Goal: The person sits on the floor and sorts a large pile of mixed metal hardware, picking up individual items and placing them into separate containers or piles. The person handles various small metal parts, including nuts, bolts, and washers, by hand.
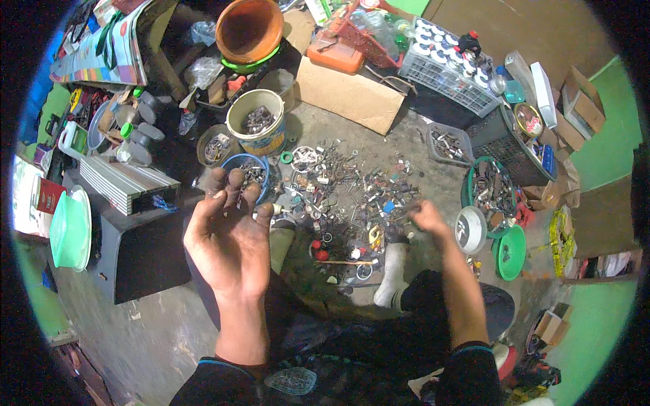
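My left hand [231,236] is raised palm up with its fingers apart and bent, and nothing shows in it. Behind its fingertips stands a blue-rimmed basin [266,175] with small parts. My right hand [428,217] is blurred, low over the right side of a wide spread of small hardware and parts [345,188] on the floor; whether it holds anything is hidden. Near it lies a small blue piece [389,206]. Two red round pieces [321,255], a thin wooden stick [345,262] and a yellow piece [375,236] lie between my feet.
At the back left stands a bucket [256,122] holding dark parts. A clear plastic tub [449,144], a green basin of metal parts [490,193], a white bowl [470,230] and a green bowl [510,252] line the right. A black speaker-like box [147,254] is at my left, cardboard [350,94] ahead.
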A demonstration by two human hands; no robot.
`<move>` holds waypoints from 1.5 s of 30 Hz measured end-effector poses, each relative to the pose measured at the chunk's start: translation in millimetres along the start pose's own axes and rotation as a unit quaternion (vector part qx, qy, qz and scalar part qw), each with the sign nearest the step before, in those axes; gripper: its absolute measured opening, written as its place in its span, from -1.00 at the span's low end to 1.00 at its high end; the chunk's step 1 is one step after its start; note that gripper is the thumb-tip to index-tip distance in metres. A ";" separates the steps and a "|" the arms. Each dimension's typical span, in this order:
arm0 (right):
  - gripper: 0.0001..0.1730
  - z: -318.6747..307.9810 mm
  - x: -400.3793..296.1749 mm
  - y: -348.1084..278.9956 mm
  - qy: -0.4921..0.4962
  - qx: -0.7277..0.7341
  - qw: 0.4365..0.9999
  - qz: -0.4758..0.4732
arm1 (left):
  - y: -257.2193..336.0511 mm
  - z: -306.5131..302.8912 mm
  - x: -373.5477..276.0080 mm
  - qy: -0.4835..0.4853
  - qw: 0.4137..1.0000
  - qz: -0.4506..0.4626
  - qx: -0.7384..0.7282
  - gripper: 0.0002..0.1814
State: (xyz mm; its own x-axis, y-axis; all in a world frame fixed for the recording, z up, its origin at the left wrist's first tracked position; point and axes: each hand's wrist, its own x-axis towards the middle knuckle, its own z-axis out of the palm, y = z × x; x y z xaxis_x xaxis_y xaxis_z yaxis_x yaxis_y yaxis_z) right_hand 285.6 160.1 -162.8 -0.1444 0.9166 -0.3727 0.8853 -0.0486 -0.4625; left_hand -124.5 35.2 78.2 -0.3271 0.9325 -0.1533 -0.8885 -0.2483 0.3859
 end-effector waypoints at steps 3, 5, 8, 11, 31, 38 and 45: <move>-0.51 65.1 13.4 31.3 0.017 -0.035 0.999 0.037 | -3.1 -3.1 11.2 -0.013 0.999 0.003 0.043 -0.63; -0.50 90.7 23.3 17.2 0.058 0.024 0.998 -0.020 | -0.5 1.4 13.0 -0.034 0.997 0.026 0.070 -0.61; -0.44 97.4 34.9 -6.3 0.089 -0.004 0.994 -0.062 | 6.9 23.1 18.2 0.019 0.976 0.099 0.194 -0.63; -0.36 89.6 59.8 -20.3 0.071 -0.023 0.997 -0.036 | 7.5 50.8 50.1 -0.040 0.951 0.115 0.284 -0.66; 0.14 139.3 178.5 -85.4 -0.052 -0.155 0.982 -0.095 | -1.2 56.2 104.8 -0.378 0.327 -0.079 0.862 -0.27; -0.26 180.4 160.0 -72.7 0.024 -0.069 0.991 -0.112 | 1.9 53.3 97.5 -0.400 0.344 -0.093 0.845 -0.33; -0.62 216.2 154.6 -22.0 0.106 -0.008 0.959 -0.264 | -11.3 33.1 100.5 -0.421 0.347 -0.059 0.836 -0.38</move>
State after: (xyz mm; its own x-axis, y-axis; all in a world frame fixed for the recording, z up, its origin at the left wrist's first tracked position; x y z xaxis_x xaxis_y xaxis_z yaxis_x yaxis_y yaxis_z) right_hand 148.2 217.1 -384.2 -0.4835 0.8714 0.0828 0.7204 0.4499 -0.5279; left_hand -136.7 140.4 88.5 0.5148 0.8314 -0.2092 0.7794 -0.3522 0.5182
